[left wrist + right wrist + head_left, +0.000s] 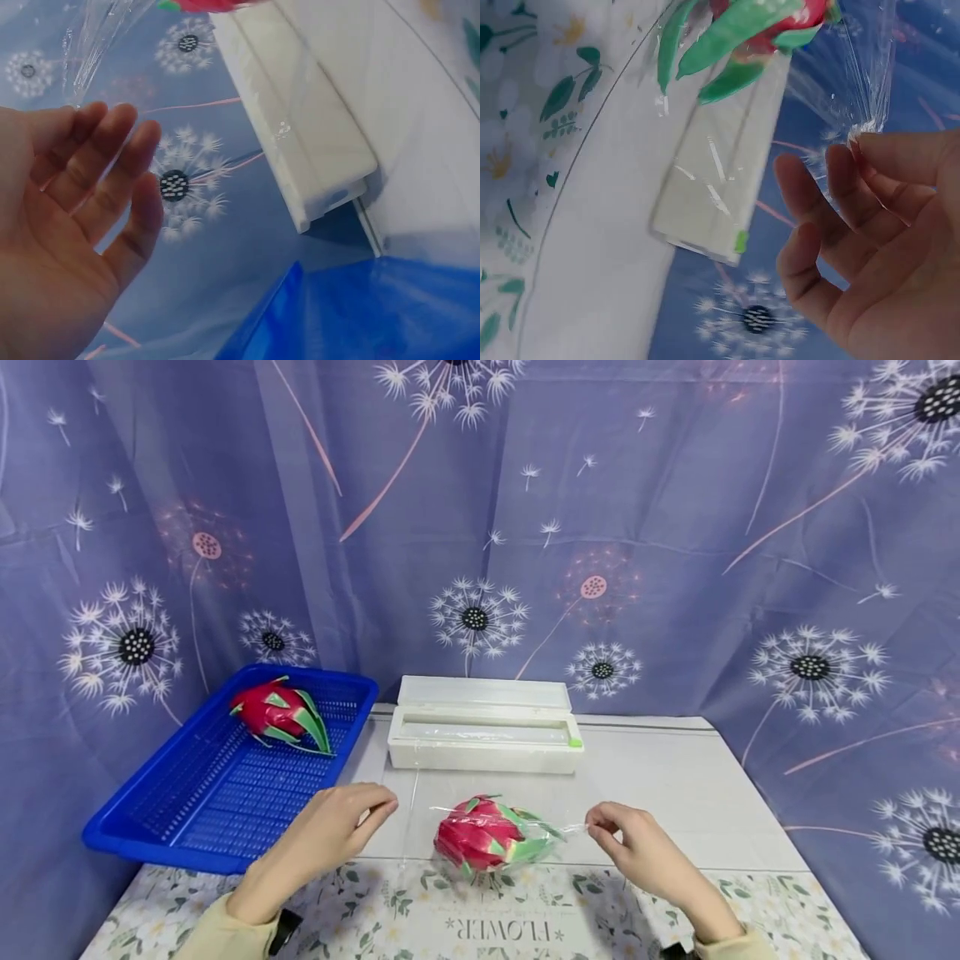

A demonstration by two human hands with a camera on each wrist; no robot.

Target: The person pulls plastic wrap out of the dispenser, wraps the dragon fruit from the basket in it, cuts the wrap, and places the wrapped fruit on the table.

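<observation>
A red and green dragon fruit (480, 835), wrapped in clear cling film, is between the two hands at the table's middle. On its left, my left hand (337, 822) pinches one end of the film between thumb and fingers. In the left wrist view the film (101, 49) runs up from those fingertips in creased strands. My right hand (633, 843) pinches the film's other end, on the green-leaf side. The right wrist view shows that film (866, 90) bunched at the thumb and index fingertip, the other fingers loosely bent.
Behind the fruit stands a white cling film box (483, 756), its lid raised. A blue plastic basket (172, 856) at the left holds another dragon fruit (273, 710). A flower-printed cover (517, 910) lies along the table's front. Dandelion-patterned curtains (652, 510) enclose the table.
</observation>
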